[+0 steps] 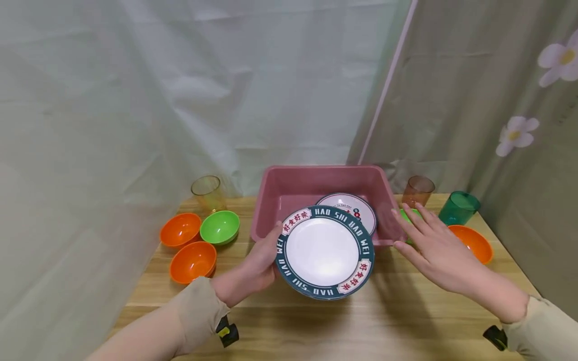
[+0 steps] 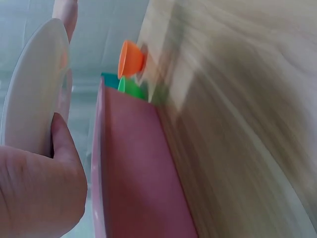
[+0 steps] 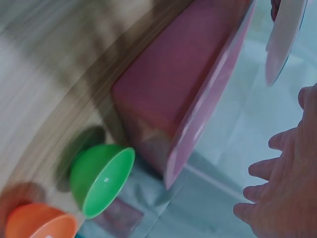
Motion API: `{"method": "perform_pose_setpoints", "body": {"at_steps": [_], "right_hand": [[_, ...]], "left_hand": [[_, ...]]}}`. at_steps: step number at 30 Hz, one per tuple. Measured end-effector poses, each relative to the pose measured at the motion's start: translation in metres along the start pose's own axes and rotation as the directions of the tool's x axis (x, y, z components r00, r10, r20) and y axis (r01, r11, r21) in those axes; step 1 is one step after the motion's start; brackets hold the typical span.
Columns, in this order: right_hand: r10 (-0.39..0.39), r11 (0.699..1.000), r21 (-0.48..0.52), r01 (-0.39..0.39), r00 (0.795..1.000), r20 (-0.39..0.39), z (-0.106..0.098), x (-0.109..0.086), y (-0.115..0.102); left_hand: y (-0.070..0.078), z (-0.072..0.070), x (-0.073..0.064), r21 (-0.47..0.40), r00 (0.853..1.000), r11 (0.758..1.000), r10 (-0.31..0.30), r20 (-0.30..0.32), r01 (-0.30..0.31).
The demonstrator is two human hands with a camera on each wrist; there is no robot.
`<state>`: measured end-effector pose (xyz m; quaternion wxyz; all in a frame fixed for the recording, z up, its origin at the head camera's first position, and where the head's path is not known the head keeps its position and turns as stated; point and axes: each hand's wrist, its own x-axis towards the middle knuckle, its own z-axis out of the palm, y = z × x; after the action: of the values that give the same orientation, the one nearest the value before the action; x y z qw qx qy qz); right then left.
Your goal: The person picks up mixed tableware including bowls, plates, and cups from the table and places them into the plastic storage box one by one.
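My left hand point(image 1: 261, 260) grips the left edge of a white plate point(image 1: 322, 253) with a dark green lettered rim. The plate is held in the air, tilted, at the near side of a pink basin point(image 1: 258, 215). Inside the basin leans another plate point(image 1: 366, 213) with a printed centre, partly covered by the held one. To the right, my right hand point(image 1: 435, 253) is apart from the plate, its fingers straight and spread, above a green bowl point(image 3: 101, 178) that it mostly hides in the head view. In the left wrist view, the thumb lies against the plate point(image 2: 34, 94).
Left of the basin stand two orange bowls point(image 1: 193, 261), a green bowl point(image 1: 220, 227) and a yellowish glass point(image 1: 207, 193). On the right are a brownish glass point(image 1: 418, 190), a teal glass point(image 1: 458, 208) and an orange bowl point(image 1: 474, 244). Curtains point(image 1: 289, 90) hang behind the wooden table point(image 1: 316, 326).
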<state>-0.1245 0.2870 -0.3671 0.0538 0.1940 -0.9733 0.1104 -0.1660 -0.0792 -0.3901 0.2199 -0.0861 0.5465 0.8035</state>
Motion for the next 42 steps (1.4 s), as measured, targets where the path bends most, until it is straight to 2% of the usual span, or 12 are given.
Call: {"method": "perform_pose_setpoints", "body": {"at_steps": [11,14,17,20,22,25,28,32,35,37,39,42], "right_hand": [[-0.084,0.996,-0.014,0.084,0.996,0.021,0.010,0.026,-0.024],[-0.077,0.997,0.026,0.076,0.997,0.021,0.012,0.030,-0.028],[-0.047,0.986,0.160,0.043,0.999,0.021,0.014,0.033,-0.031],[0.000,0.921,0.390,-0.023,0.998,0.059,0.013,0.037,-0.035],[0.033,0.836,0.542,-0.086,0.994,0.106,0.013,0.039,-0.038],[0.073,0.663,0.723,-0.192,0.978,0.193,0.012,0.046,-0.044],[0.096,0.439,0.852,-0.284,0.958,0.270,0.013,0.053,-0.049],[0.121,0.098,0.917,-0.386,0.919,0.374,0.018,0.060,-0.056],[0.124,-0.099,0.893,-0.438,0.885,0.448,0.025,0.062,-0.060],[0.113,-0.195,0.871,-0.450,0.872,0.476,0.029,0.063,-0.064],[0.117,-0.270,0.851,-0.450,0.862,0.493,0.033,0.064,-0.069],[0.153,-0.335,0.839,-0.430,0.853,0.498,0.036,0.066,-0.075]], "left_hand": [[0.014,-0.020,-0.003,-0.019,0.995,1.000,-0.007,-0.101,0.005],[0.017,-0.022,-0.002,-0.022,0.994,1.000,-0.004,-0.109,0.002],[0.018,-0.021,0.000,-0.035,0.995,0.999,0.000,-0.099,-0.003],[0.020,-0.019,0.002,-0.049,0.997,0.999,0.012,-0.078,-0.016],[0.021,-0.017,0.003,-0.059,0.998,0.998,0.017,-0.061,-0.021],[0.022,-0.014,0.005,-0.072,0.999,0.997,0.029,-0.025,-0.031],[0.022,-0.010,0.006,-0.081,0.999,0.996,0.037,-0.004,-0.038],[0.022,-0.006,0.007,-0.080,1.000,0.996,0.029,0.003,-0.029],[0.021,-0.004,0.007,-0.067,1.000,0.998,0.013,-0.006,-0.013],[0.020,-0.003,0.007,-0.056,1.000,0.998,0.008,-0.010,-0.009],[0.019,-0.002,0.007,-0.050,1.000,0.999,0.007,-0.008,-0.008],[0.018,-0.002,0.006,-0.047,1.000,0.999,0.004,-0.007,-0.005]]}}
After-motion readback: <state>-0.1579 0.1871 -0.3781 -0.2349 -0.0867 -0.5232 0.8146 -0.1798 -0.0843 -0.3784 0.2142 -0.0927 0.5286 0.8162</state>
